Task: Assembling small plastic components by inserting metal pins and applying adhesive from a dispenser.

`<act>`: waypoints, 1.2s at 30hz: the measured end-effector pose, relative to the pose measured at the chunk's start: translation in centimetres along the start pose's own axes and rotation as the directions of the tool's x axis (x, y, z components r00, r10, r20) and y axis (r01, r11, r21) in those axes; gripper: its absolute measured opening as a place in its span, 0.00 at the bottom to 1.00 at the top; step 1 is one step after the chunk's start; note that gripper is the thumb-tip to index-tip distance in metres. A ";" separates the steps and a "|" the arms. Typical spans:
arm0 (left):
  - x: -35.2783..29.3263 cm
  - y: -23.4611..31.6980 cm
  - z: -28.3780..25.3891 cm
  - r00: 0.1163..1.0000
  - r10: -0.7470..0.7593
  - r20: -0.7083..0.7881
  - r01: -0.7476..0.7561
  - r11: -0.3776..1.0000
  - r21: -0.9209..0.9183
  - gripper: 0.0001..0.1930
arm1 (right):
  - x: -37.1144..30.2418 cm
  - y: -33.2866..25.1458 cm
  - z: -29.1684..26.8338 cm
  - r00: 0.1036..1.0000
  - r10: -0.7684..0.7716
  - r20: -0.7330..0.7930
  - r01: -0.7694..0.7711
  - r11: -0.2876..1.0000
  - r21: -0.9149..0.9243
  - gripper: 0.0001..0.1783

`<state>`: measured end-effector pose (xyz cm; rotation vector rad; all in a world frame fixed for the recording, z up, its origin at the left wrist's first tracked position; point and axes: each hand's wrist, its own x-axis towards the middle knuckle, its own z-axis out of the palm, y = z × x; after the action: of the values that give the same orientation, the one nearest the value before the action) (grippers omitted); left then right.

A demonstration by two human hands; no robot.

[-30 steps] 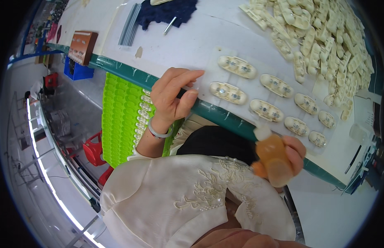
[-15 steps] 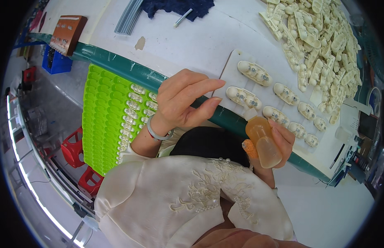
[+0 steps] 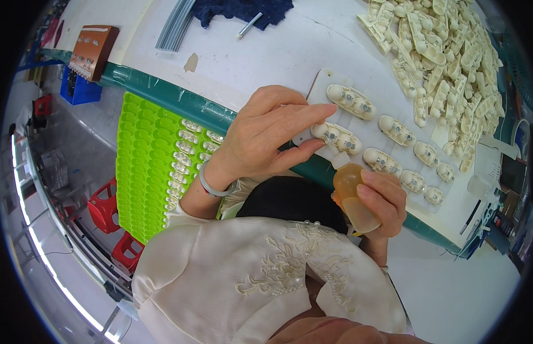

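My right hand [image 3: 387, 200] is wrapped round a small squeeze bottle [image 3: 358, 198] of amber liquid. The bottle tilts up, with its pale nozzle close to the lower edge of a cream plastic part [image 3: 336, 137] that carries small metal pieces. My left hand [image 3: 272, 135] holds nothing; its index finger and thumb are stretched out and apart, with their tips around the left end of that same part. Whether they touch it, I cannot tell. Several similar parts sit in rows on a light flat plate [image 3: 322, 80], including a longer one [image 3: 351, 102] above the fingers.
A big heap of loose cream parts [image 3: 438, 63] covers the table's far right. At my left, a bright green tray [image 3: 143, 166] holds rows of filled parts. Farther off lie a dark blue cloth [image 3: 237, 10], grey rods [image 3: 176, 26] and a brown block [image 3: 95, 51]. A green edge [image 3: 163, 92] borders the table.
My left hand has moved right, bringing finger and thumb to the part's left end. The bottle has shifted slightly left, its nozzle still beside the same part.
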<state>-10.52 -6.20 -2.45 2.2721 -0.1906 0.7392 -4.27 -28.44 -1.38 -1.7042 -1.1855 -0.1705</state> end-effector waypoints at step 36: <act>0.2 0.3 0.3 0.999 -0.037 -0.026 0.036 0.999 -0.022 0.28 | -2.0 0.1 0.2 0.986 0.066 -0.156 -0.055 0.996 0.076 0.22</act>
<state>-10.30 -6.58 -2.30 2.2383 -0.1440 0.7441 -5.30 -29.50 -2.67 -1.6301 -1.0099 -0.2194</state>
